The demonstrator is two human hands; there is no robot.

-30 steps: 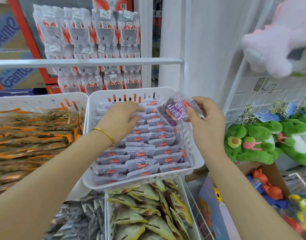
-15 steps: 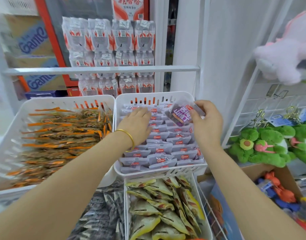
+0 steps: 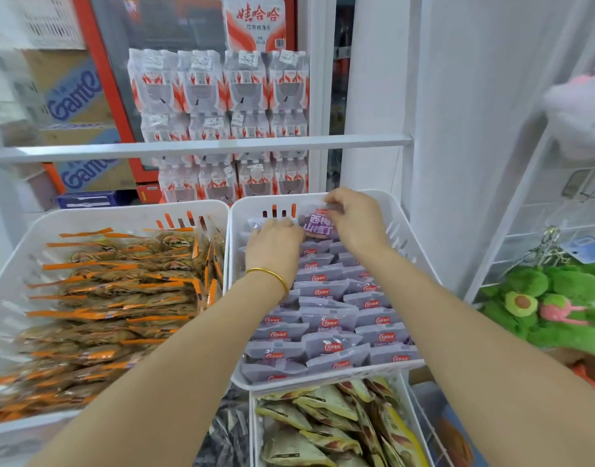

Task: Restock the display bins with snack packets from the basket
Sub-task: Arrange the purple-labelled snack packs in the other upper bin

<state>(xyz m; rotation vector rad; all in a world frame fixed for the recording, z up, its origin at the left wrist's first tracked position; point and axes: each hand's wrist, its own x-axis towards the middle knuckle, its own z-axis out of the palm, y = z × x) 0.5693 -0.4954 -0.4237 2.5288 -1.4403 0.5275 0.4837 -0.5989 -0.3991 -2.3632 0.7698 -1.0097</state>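
Purple snack packet (image 3: 318, 225): pinched upright at rear of white slotted plastic bin (image 3: 399, 230), not yet seated.
Right hand (image 3: 355, 219): fingers closed on packet's top edge.
Left hand (image 3: 274, 244): curled, pressing the rows.
Progress: bin nearly full; source basket unseen.

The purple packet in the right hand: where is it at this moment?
In the head view, the purple packet is held by the right hand at the far end of the white bin of purple packets, beside the left hand.
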